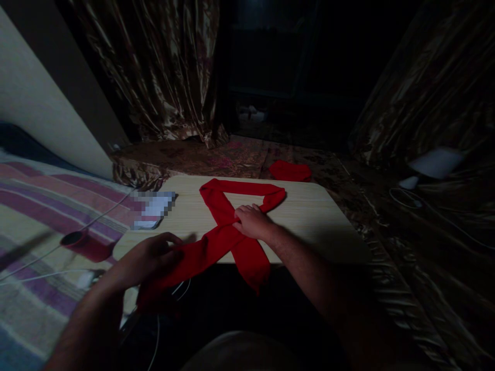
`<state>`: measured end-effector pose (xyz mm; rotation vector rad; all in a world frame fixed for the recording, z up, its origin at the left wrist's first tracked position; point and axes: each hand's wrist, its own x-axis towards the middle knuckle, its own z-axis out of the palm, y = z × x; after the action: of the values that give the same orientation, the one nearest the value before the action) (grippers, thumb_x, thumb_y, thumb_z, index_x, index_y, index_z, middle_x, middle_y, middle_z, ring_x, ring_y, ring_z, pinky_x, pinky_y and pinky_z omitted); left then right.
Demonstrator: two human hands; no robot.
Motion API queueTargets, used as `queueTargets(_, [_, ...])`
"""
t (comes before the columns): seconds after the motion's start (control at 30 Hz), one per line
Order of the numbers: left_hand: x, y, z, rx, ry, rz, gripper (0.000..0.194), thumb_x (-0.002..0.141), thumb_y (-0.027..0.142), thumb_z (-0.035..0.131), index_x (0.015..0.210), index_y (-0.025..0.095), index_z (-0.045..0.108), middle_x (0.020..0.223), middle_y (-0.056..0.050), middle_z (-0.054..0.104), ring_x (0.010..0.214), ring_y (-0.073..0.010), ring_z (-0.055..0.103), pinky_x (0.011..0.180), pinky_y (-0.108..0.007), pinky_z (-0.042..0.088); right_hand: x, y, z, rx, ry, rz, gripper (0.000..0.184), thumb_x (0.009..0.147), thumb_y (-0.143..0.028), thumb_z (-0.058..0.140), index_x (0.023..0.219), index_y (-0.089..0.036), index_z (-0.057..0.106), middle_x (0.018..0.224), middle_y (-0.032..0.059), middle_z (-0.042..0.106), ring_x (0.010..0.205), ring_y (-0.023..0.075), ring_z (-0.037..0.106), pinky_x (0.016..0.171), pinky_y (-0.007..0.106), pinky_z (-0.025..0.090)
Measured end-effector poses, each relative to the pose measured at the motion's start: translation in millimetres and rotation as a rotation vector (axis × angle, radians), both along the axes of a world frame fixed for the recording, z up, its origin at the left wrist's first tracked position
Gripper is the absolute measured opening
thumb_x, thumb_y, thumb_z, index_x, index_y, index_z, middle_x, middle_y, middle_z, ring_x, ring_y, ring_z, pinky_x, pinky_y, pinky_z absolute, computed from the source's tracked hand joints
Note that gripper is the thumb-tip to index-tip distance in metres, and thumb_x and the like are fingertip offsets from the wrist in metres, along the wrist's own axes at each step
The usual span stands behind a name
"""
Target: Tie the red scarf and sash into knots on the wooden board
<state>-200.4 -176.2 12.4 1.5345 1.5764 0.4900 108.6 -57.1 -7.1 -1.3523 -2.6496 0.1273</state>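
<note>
A long red scarf (216, 245) lies in a loop on a small pale wooden table (313, 216), its two ends crossing and hanging over the near edge. At the crossing, my right hand (252, 220) is closed on the cloth, thumb and fingers bent around a fold. My left hand (149, 257) has its fingers curled over the left tail, gripping it near the table's front left corner; its fingertips are partly hidden.
A blurred-out flat item (157, 208) lies on the table's left side. Another red cloth (290, 170) is beyond the far edge. Left is a striped bed cover (34, 206) with a red cylinder (87, 246) and white cables. A white lamp-like object (436, 162) stands right.
</note>
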Motion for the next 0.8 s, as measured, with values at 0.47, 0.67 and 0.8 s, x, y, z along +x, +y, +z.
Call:
queueTargets(0.47, [14.2,15.3,-20.4,0.105,0.31,-0.006,0.038,0.082,0.054,0.052,0.087,0.021,0.07,0.083,-0.005,0.076,0.072,-0.0218,0.069,0.063,-0.027,0.045,0.3,-0.3,1.6,-0.009,0.0,0.001,0.02,0.093,-0.035,0.064,0.106,-0.02,0.064,0.117,0.0091,0.068,0.113,0.0248,0.058,0.108,0.045,0.033])
queueTargets(0.67, [43.1,11.0,-19.2,0.229,0.151,0.074,0.04,0.085,0.056,0.054,0.089,0.019,0.069,0.083,-0.006,0.075,0.074,-0.0212,0.068,0.064,-0.027,0.048,0.2,0.4,-0.1,-0.013,0.01,0.001,0.018,0.092,-0.033,0.065,0.105,-0.021,0.063,0.117,0.0086,0.068,0.114,0.0246,0.058,0.11,0.045,0.031])
queueTargets(0.8, [79.5,11.7,-14.8,0.339,0.141,0.036,0.036,0.088,0.045,0.052,0.097,0.018,0.074,0.093,-0.008,0.077,0.083,-0.0233,0.07,0.073,-0.03,0.051,0.0,1.8,-0.6,-0.011,0.011,0.005,0.018,0.092,-0.033,0.065,0.105,-0.021,0.064,0.117,0.009,0.068,0.114,0.0247,0.058,0.109,0.045,0.032])
